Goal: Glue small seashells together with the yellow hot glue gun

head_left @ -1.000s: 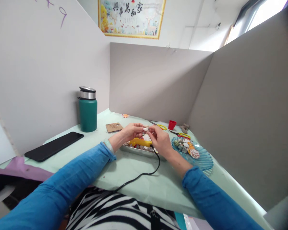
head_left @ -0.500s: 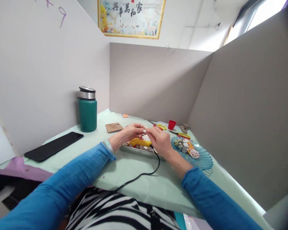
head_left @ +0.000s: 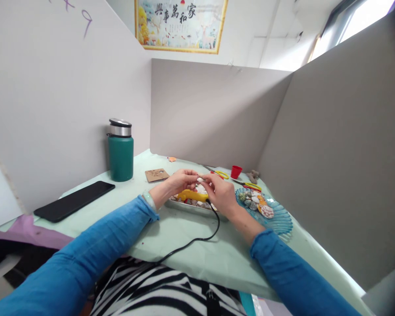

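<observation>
My left hand and my right hand meet above a metal tray. Pinched between the fingertips of both is a small white shell-like piece; its exact kind is hard to make out. Under the hands, across the tray, lies a yellow glue gun, its black cord running toward my lap. Small shells and bits fill the tray, partly hidden by hands and tool. To the right of my right hand sits a blue glass plate bearing several shells.
Behind the plate lie yellow-handled scissors, with another pair farther back near a red cup. A brown card lies left of the tray. A green bottle and a black phone stand and lie farther left. Grey partitions enclose the table.
The white piece has turned slightly between the fingertips and shows more of its surface. Both hands stay in nearly the same place; the other things have not moved.
</observation>
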Action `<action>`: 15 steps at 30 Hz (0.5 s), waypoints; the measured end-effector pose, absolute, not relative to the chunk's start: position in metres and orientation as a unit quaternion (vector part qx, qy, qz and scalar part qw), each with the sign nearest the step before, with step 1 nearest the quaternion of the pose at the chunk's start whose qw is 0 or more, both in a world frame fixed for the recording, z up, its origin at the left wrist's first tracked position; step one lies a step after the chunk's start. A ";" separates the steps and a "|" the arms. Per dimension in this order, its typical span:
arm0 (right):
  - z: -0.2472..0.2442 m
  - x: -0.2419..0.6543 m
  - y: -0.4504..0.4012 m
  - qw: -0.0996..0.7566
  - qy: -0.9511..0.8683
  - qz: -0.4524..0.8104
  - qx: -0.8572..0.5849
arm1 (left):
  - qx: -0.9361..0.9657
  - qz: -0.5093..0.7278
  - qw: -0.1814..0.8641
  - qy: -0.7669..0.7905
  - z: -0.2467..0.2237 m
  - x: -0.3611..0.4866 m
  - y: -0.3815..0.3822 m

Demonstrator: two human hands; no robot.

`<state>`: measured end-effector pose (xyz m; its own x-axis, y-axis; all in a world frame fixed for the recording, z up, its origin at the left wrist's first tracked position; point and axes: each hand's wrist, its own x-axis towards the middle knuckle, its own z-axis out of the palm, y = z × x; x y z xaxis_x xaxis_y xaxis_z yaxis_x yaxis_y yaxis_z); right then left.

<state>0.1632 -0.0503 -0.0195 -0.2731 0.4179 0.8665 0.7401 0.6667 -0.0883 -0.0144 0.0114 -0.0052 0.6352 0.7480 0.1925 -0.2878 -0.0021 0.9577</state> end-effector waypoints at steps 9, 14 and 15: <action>-0.017 0.162 -0.052 0.469 -0.772 -0.212 -0.372 | 0.601 0.383 0.677 0.184 -0.007 -0.013 0.013; -0.019 0.163 -0.051 0.455 -0.775 -0.236 -0.370 | 0.610 0.383 0.669 0.185 -0.007 -0.013 0.013; -0.019 0.163 -0.051 0.452 -0.775 -0.239 -0.371 | 0.612 0.382 0.667 0.186 -0.007 -0.014 0.013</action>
